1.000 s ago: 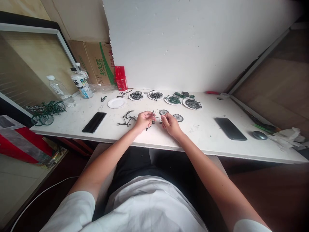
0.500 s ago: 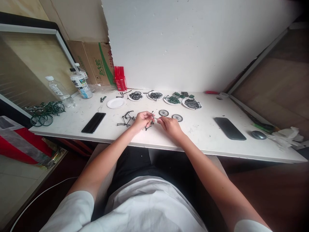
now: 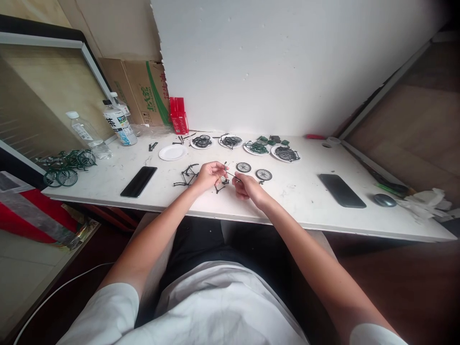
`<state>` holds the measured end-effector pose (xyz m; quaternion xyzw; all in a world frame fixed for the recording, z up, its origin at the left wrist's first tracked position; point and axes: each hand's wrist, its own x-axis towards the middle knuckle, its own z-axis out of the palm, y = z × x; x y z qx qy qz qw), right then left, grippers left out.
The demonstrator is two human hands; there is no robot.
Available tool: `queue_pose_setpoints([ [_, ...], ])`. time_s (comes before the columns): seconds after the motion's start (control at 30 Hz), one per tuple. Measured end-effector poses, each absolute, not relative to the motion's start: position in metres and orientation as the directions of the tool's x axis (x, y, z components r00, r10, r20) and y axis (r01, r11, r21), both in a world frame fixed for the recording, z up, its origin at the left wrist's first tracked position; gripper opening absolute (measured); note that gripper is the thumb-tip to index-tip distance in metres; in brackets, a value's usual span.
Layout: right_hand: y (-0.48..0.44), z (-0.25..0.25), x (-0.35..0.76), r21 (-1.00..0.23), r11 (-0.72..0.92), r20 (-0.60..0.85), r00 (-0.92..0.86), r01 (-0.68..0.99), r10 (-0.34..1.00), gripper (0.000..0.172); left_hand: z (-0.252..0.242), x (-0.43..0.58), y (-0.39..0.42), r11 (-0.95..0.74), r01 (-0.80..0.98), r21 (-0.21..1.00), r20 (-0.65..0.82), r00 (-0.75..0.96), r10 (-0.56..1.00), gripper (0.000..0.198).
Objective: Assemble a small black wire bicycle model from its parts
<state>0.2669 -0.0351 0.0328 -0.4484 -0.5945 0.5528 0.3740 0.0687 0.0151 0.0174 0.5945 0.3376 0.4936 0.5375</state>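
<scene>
Precision seemed why our left hand (image 3: 208,177) pinched a small, slender dark part (image 3: 225,166) and our right hand (image 3: 249,187) a thin straight rod (image 3: 231,175); round black spoked wheels (image 3: 243,167) lay handily beyond the right.

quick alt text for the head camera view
A person's left hand and right hand hold small thin parts close together over a white table, with a miniature bicycle frame, two wheels and plates of parts nearby.

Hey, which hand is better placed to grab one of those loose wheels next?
Right, I'd say. The right hand is close to the loose wheels; the left hand is farther off. The right does seem to pinch a thin piece, so may need freeing first.
</scene>
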Motion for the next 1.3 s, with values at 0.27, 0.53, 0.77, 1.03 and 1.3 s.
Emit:
queue_pose_setpoints([
  [0.27, -0.032, 0.032, 0.283, -0.404, 0.598, 0.432, -0.432, 0.692, 0.791, 0.035, 0.017, 0.063, 0.017, -0.221, -0.121, 0.968, 0.249, 0.334, 0.909, 0.034],
  [0.53, -0.038, 0.034, 0.273, -0.745, 0.447, 0.287, -0.367, 0.495, 0.885, 0.042, 0.022, 0.068, 0.010, -0.210, -0.103, 0.972, 0.231, 0.296, 0.927, 0.024],
  [0.77, -0.031, 0.032, 0.272, -0.914, -0.334, -0.164, -0.541, -0.232, 0.825, 0.028, 0.018, 0.067, 0.012, -0.299, -0.004, 0.954, 0.288, 0.284, 0.914, 0.020],
  [1.03, -0.035, 0.037, 0.268, -0.996, -0.084, -0.083, -0.374, 0.014, 0.924, 0.028, 0.018, 0.060, 0.017, -0.293, -0.002, 0.956, 0.275, 0.349, 0.896, 0.020],
  [1.3, -0.037, 0.031, 0.277, -0.285, 0.622, 0.513, -0.432, 0.730, 0.742, 0.039, 0.024, 0.059, 0.013, -0.292, 0.007, 0.956, 0.271, 0.348, 0.898, 0.022],
])
